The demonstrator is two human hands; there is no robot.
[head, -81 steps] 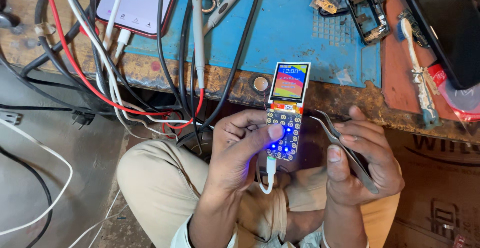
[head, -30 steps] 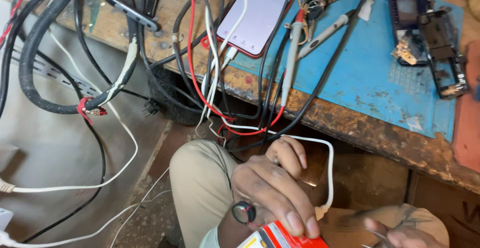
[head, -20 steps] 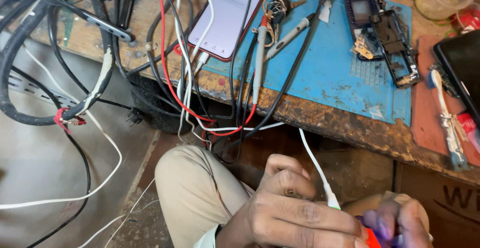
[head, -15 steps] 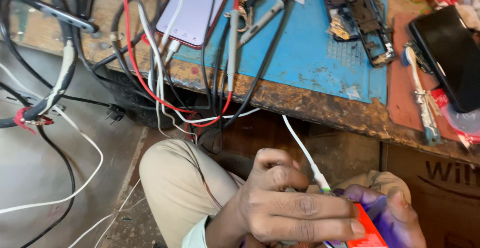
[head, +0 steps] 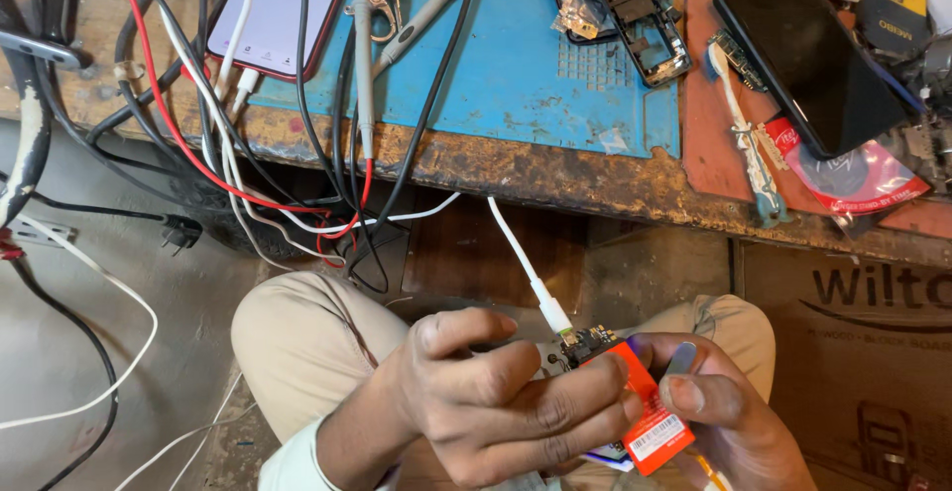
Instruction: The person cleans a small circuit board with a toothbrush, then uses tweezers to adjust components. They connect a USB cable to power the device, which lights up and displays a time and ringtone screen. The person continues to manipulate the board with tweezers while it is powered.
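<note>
My left hand (head: 496, 402) and my right hand (head: 724, 412) together hold a small orange-backed phone (head: 640, 407) over my lap, back side up, with bare circuit parts showing at its top end. A white charging cable (head: 521, 253) runs from the bench edge down into the phone's top. My left fingers wrap across the phone's middle; the thumb sits above it. My right hand grips the phone's right side and also pinches metal tweezers (head: 682, 357) against it.
A worn bench carries a blue mat (head: 516, 64), a white-screened phone (head: 283, 5), a black phone (head: 808, 50), an opened phone frame (head: 625, 10), probe leads (head: 362, 64) and a toothbrush (head: 744, 134). Tangled cables (head: 198, 154) hang at the left. A cardboard box (head: 853, 352) stands at the right.
The phone, earlier held screen-up and lit, is now turned back side up and lowered into my lap. My view swung left across the cables and back to the bench.
</note>
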